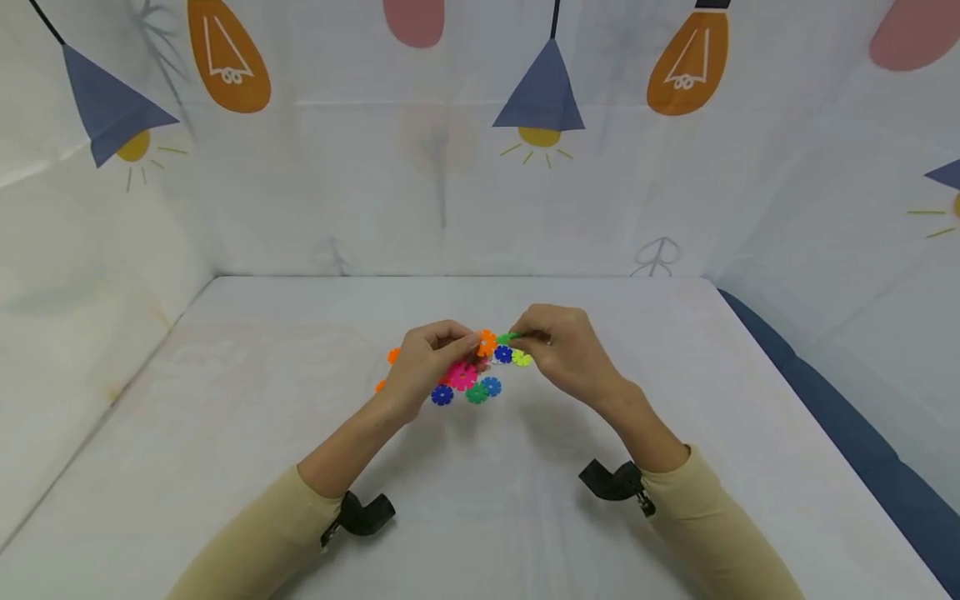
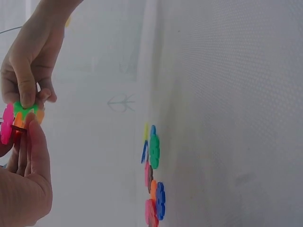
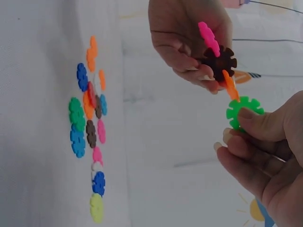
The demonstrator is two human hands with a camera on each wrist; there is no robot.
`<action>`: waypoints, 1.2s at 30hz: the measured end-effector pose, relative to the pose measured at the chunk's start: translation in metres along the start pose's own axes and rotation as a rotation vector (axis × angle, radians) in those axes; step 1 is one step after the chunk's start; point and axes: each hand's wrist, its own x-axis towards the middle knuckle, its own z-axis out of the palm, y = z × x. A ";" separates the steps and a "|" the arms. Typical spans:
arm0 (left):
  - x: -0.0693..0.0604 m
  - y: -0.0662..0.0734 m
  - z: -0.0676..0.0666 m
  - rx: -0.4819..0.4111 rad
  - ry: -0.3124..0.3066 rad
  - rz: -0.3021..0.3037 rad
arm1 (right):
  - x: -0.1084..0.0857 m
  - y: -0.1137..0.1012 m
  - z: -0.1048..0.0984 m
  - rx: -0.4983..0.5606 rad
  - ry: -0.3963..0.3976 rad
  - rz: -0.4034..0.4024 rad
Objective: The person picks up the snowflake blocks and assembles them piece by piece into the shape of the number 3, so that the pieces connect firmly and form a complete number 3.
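My left hand [image 1: 420, 367] grips a short chain of notched, flower-shaped plastic linking discs. In the right wrist view the chain has a pink disc [image 3: 208, 37], a dark brown disc [image 3: 222, 64] and an orange disc [image 3: 230, 86], each set at an angle to its neighbour. Between thumb and fingers, my right hand [image 1: 562, 350] pinches a green disc [image 3: 246, 104]. Its edge meets the orange disc; how deep the slots engage cannot be told. Both hands are raised above the table, close together. Left fingers partly hide the chain in the head view.
Several loose discs lie on the white table [image 1: 262, 433] beneath the hands, including a yellow-green disc [image 3: 96, 208], a dark blue disc [image 1: 442, 394] and a green disc [image 3: 76, 113]. A white curtain [image 1: 337, 192] printed with lamps hangs behind the table.
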 end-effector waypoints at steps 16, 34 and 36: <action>-0.004 0.004 0.002 0.026 0.018 0.018 | -0.003 -0.005 0.012 -0.048 0.063 -0.078; -0.008 0.001 0.009 0.152 0.164 0.026 | -0.008 -0.011 0.035 -0.161 0.176 -0.173; -0.008 0.000 0.009 0.160 0.176 0.036 | -0.009 -0.011 0.037 -0.178 0.186 -0.180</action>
